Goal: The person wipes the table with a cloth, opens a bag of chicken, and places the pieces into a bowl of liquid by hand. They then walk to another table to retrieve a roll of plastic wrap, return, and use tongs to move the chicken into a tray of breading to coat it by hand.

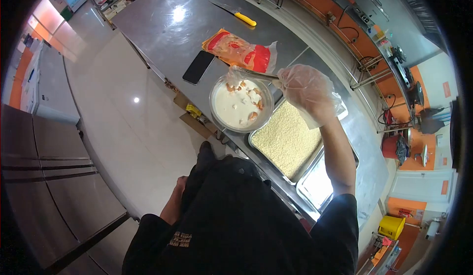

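Standing at the near long edge of the table; finding crumb tray and bowl side by side along that edge, with bag beyond the bowl toward the far edge; holding left hand low, outside the near edge, partly hidden, cannot tell whether spread or curled; clamping right hand, gloved, on a metal tool reaching over the bowl's far rim; probably best to hold it level and low above the chunks, move them gently, and let pale liquid drain inside the bowl, away from the crumbs.
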Available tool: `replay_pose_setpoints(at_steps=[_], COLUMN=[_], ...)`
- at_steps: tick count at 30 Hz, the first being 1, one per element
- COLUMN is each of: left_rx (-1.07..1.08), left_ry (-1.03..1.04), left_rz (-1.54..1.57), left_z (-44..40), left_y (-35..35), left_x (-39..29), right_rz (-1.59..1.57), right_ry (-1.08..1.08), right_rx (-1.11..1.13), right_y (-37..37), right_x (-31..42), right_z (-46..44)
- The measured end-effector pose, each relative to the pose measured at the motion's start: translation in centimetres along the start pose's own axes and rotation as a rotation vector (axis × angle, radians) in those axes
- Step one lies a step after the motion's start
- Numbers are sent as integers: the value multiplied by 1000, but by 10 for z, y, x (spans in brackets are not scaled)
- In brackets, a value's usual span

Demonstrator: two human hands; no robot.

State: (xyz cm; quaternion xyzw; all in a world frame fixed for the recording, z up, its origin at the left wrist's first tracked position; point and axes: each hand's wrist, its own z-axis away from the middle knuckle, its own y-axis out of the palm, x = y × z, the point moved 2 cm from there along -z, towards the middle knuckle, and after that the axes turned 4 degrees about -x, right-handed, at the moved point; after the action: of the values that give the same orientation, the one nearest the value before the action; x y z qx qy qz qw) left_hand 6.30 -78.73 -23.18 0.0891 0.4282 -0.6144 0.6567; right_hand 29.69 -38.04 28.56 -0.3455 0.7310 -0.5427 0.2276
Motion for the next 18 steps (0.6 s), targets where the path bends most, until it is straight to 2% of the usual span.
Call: replay_pose_setpoints(at_steps=[1, 2, 4, 5, 7, 10, 14, 17, 18], left_rx=[2, 4, 9, 9, 18, 30, 40, 45, 43], left_ry=[2, -6, -25, -36, -54, -71, -93, -106, -111], left_rz=[-6, 3, 36, 57, 90, 120, 145, 153, 159], left_z=[0, 0, 0, 0, 1, 0, -1, -2, -2], left_y=[0, 1, -1, -2, -2, -4, -5, -6, -7], left_x=[0, 1, -1, -4, -7, -14, -22, -25, -26], right_rz=[-168, -167, -185, -184, -63, -94, 25, -155, 31], right_ry=[-1, 3, -149, -150, -3, 44, 43, -29, 34], right_rx=[-64, -63, -262, -265, -83, -3, -48, -139, 83], right_y=[-2, 1, -1, -6, -14, 0, 5, -7, -16], right_x=[0, -3, -1, 3, 10, 1, 1, 7, 16], right_z=[2, 5, 7, 5, 6, 9, 16, 15, 8])
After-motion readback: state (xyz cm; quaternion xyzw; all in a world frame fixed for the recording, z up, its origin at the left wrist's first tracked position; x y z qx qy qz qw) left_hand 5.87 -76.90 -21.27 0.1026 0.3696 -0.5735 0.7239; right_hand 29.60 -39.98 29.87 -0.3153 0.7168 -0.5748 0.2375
